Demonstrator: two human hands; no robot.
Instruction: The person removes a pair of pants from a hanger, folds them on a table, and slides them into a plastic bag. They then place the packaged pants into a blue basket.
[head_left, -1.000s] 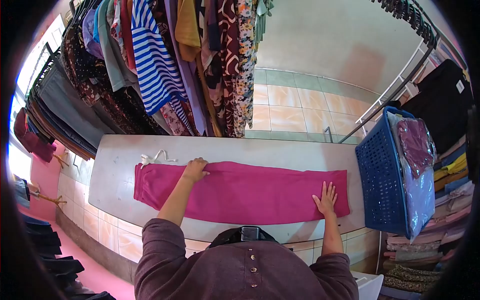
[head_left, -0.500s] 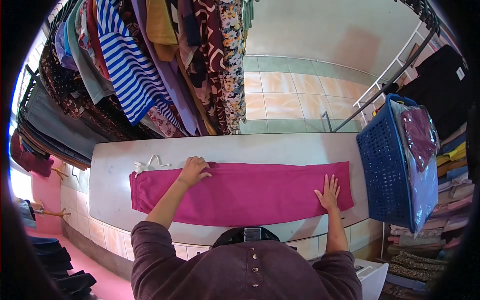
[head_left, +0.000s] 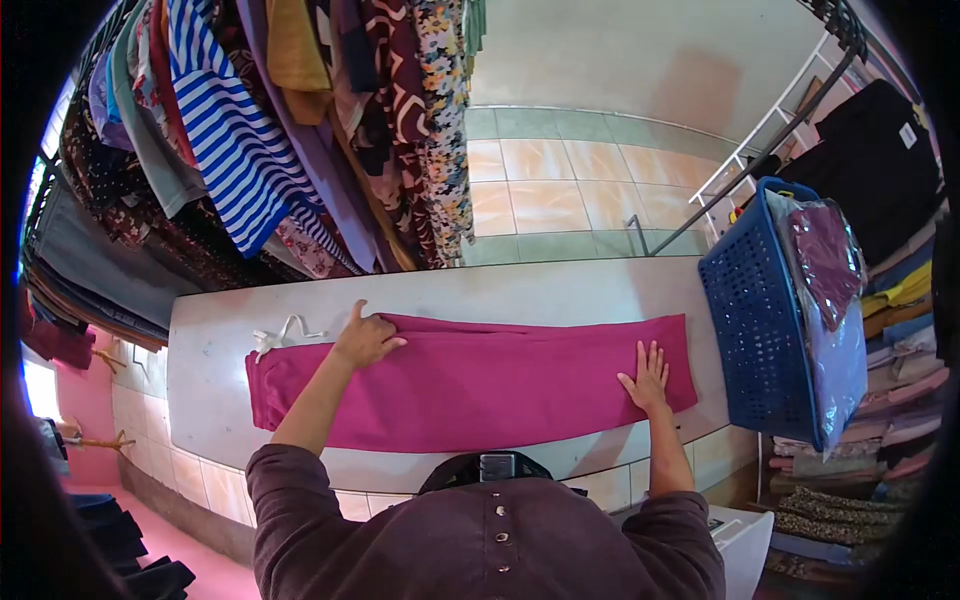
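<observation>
Basically, magenta garment (head_left: 500, 385) runs left-to-right mid-frame, left hand (head_left: 366, 340) at upper edge, can't tell if pinching, right hand (head_left: 648, 382) flat, ungripping, nearer right end.

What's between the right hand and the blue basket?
Head view: past the right hand, the pink garment runs to its end, then white table.

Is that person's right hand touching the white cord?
No, the right hand lies spread on the pink garment, near the end opposite the white cord.
</observation>
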